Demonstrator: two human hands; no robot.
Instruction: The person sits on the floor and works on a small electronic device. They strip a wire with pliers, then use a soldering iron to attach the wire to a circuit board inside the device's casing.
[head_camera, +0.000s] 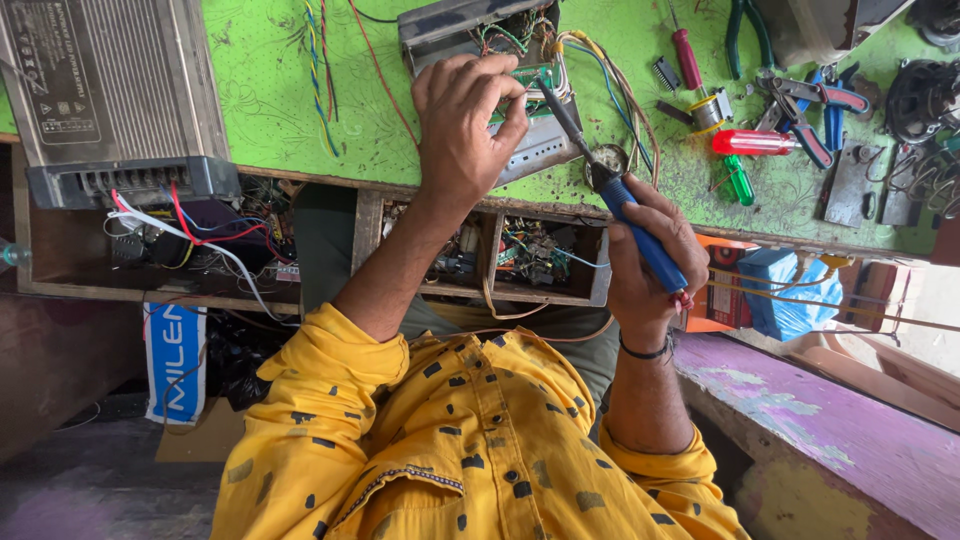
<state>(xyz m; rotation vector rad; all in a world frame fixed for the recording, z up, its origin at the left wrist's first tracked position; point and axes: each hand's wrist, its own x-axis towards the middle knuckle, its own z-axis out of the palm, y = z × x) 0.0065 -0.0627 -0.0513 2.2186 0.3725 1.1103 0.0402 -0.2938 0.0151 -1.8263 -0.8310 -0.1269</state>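
Left hand (462, 125) has its fingers clamped on the circuit board (533, 78); right hand (650, 250) is wrapped tight round a blue soldering iron (630, 220). Its tip sits just beside the left fingertips.

A blue-handled soldering iron (630, 225) slants over the green table's (280, 90) near edge, its tip on a small green circuit board (532, 78) in an open grey device (480, 40), wires spilling out.
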